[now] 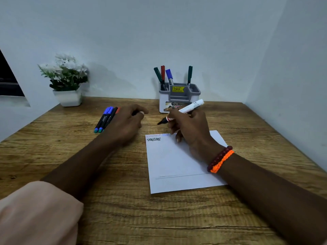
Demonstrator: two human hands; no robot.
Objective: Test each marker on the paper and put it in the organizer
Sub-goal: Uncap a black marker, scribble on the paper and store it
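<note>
- Organizer [179,96], grey and white, stands at the back of the desk [123,209] against the wall; every place below is given from it.
- Four markers stand in the organizer: a green, a red and a blue at its left end [163,76], and another green at its right end [189,75]. These look finished.
- Paper [177,165] lies in front of the organizer. Three scribbles sit along its far edge [155,137]: one red, one blue, one black.
- Right hand [187,126], in front of the organizer, grips a white marker [184,110], its dark tip uncapped and raised just beyond the paper's far edge. This one seems to be mid-test.
- Left hand [126,121], left of the organizer, is curled around something small and dark, probably the cap; I cannot tell for sure.
- At least three markers [106,119] lie together on the desk, left of the organizer, partly behind the left hand: these are still to be tested.
</note>
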